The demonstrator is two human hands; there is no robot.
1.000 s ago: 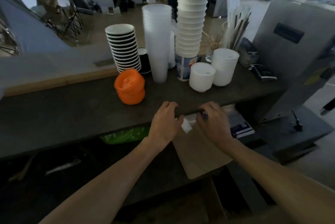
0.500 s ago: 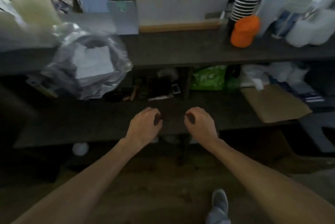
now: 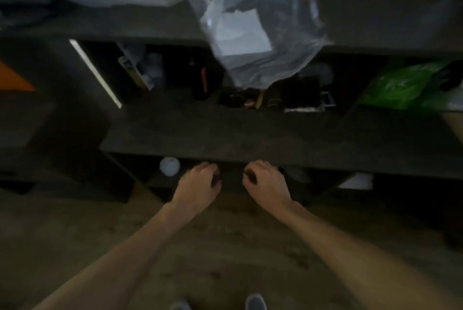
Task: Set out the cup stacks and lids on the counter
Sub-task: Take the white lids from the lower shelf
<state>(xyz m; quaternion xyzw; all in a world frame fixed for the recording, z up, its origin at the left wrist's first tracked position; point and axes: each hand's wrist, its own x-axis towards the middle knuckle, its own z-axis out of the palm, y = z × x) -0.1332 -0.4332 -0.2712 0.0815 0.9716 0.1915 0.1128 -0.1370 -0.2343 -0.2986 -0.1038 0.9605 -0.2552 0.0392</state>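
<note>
The view is blurred and points down at the dark shelving under the counter (image 3: 120,24). No cup stacks or lids show clearly. My left hand (image 3: 198,184) and my right hand (image 3: 266,183) hang side by side just below the front edge of the middle shelf (image 3: 250,139). Both have loosely curled fingers and hold nothing. A small white round object (image 3: 169,166), too blurred to identify, sits in the lowest compartment just left of my left hand.
A clear plastic bag (image 3: 253,34) with white contents hangs over the counter edge above the hands. A green bag (image 3: 400,84) lies on the shelf at right. Dark clutter (image 3: 275,96) fills the middle compartment. My shoes (image 3: 255,303) stand on the brown floor.
The view swung from the countertop cup stacks down and left to the under-counter shelves. Both hands dropped from the counter edge to below the middle shelf, still empty.
</note>
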